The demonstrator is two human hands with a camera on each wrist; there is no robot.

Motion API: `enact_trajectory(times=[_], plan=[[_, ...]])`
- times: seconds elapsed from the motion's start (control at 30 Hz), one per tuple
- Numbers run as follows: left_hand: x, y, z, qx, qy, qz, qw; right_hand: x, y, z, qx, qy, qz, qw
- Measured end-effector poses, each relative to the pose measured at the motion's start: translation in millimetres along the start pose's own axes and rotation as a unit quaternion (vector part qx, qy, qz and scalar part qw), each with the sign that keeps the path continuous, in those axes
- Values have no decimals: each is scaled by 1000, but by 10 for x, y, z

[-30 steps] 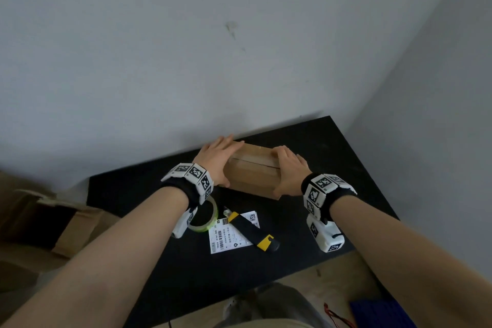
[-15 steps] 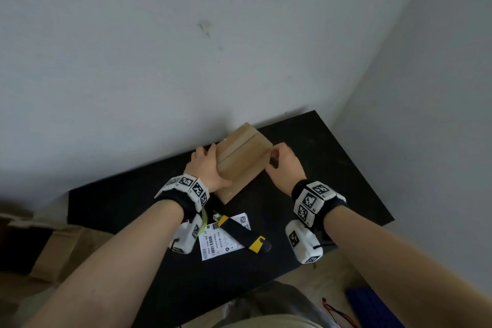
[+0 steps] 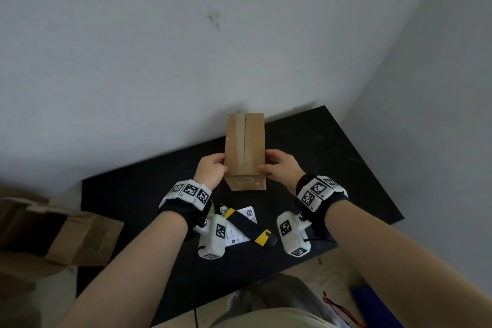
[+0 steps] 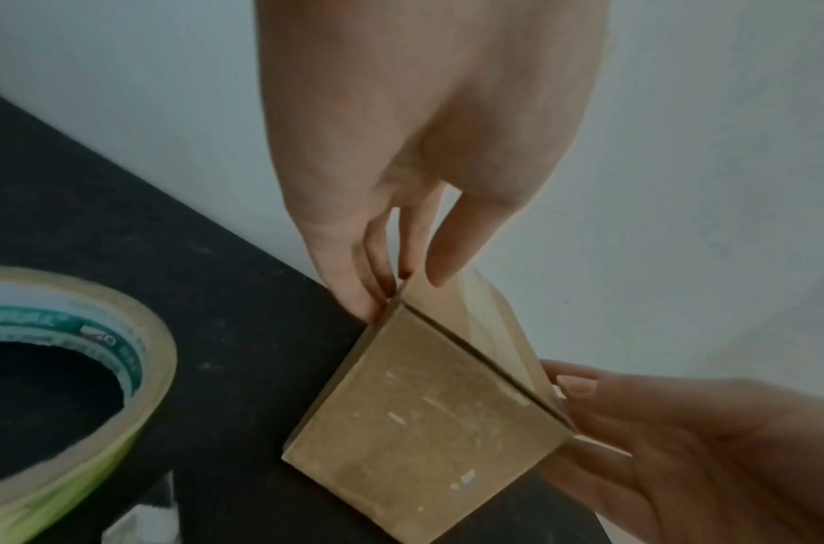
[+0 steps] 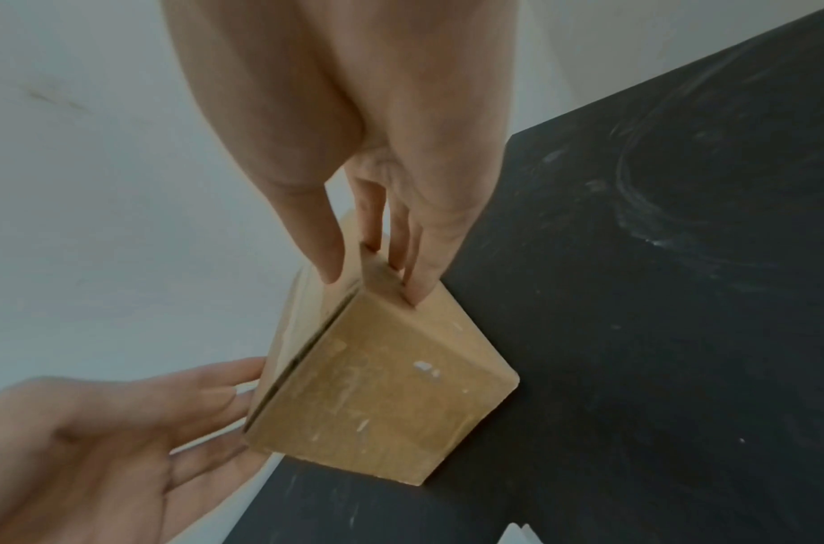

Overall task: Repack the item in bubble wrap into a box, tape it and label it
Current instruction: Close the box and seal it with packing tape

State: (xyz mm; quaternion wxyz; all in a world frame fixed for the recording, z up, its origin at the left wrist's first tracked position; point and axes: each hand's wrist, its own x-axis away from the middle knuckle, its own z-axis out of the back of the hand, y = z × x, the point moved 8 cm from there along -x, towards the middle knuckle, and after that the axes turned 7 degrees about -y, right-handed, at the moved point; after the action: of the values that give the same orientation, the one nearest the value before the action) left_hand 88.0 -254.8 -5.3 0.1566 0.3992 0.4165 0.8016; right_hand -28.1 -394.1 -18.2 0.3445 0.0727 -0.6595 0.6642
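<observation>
Turned since half a second ago from a slant to run straight away from the person on the table (image 3: 332,157), the box (image 3: 245,152) is pinched at its near end by the left hand (image 3: 210,170) and right hand (image 3: 282,168), fingers lightly curled on its sides, so steady it squarely, seam up, before reaching for the tape (image 4: 74,386).

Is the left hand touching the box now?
Touching. In the left wrist view, the left hand has its fingertips on the box, thumb on top, other fingers against its side.
</observation>
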Motion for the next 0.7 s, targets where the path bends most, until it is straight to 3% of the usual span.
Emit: enact_trajectory(times=[0.1, 0.33, 0.43, 0.57, 0.7], plan=[[42, -90, -89, 62, -18, 11, 998, -33, -32, 69, 24, 5, 4, 1000], [74, -67, -129, -12, 25, -44, 999, -81, -34, 132, 55, 18, 0, 998], [80, 0, -128, -94, 33, -52, 994, -59, -95, 140, 133, 29, 10, 991], [144, 91, -95, -245, 32, -66, 967, 49, -264, 92, 303, 53, 34, 951], [294, 71, -48, -338, 27, -91, 936, 232, -397, -75, 439, 71, 85, 892]])
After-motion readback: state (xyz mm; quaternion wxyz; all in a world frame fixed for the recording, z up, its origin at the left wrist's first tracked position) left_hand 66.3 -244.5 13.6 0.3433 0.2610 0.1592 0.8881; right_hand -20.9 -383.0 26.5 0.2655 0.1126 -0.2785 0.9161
